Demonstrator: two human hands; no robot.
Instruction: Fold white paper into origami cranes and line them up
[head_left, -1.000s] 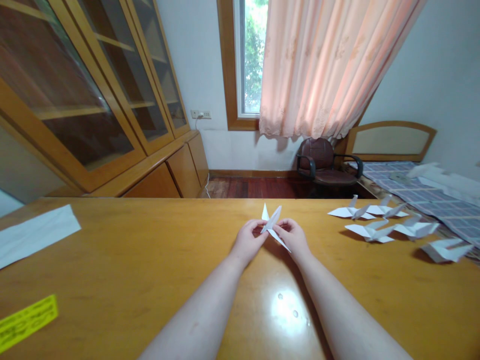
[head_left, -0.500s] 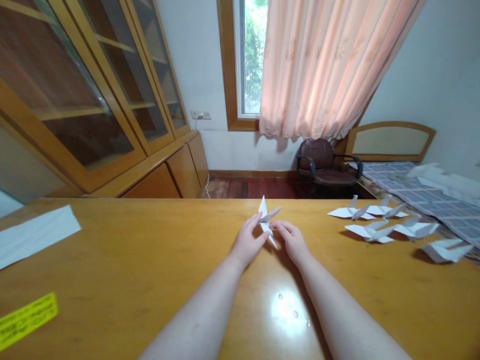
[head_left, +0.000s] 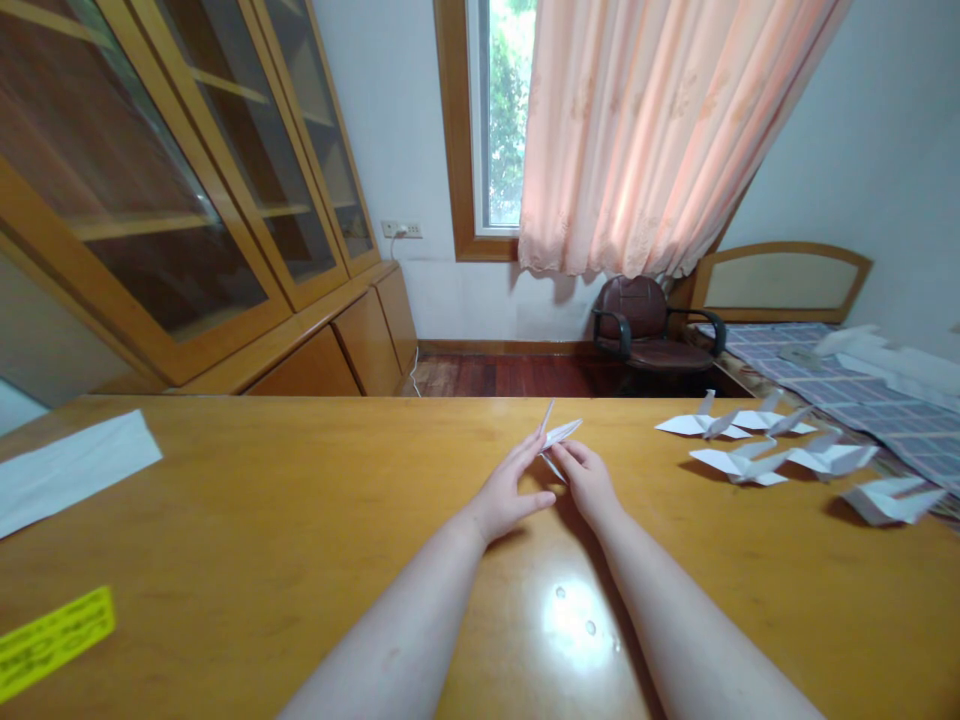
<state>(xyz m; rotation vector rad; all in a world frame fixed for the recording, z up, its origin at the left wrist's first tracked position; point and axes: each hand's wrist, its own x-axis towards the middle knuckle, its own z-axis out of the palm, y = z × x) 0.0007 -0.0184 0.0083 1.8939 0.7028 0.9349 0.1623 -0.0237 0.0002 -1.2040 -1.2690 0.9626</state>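
A small folded white paper piece (head_left: pixel 561 433) with pointed ends is between my two hands, over the far middle of the wooden table. My right hand (head_left: pixel 589 482) pinches its near side with thumb and fingertips. My left hand (head_left: pixel 514 492) has its fingertips against the left side of the paper, while its thumb stretches out to the right, apart from the fingers. To the right stand several folded white paper birds (head_left: pixel 739 462), wings spread; another folded paper piece (head_left: pixel 890 500) sits nearest the table's right side.
The wooden table (head_left: pixel 262 520) carries a white paper sheet (head_left: pixel 79 470) at the left and a yellow label (head_left: pixel 56 640) at the near left. Beyond it are a glass-door cabinet (head_left: pixel 292 290), a brown chair (head_left: pixel 645 330) and a bed (head_left: pixel 862 370).
The paper piece has turned and shifted slightly right, and its spread points now look narrower. My left hand has moved right, its thumb now off the paper. The paper birds have not moved.
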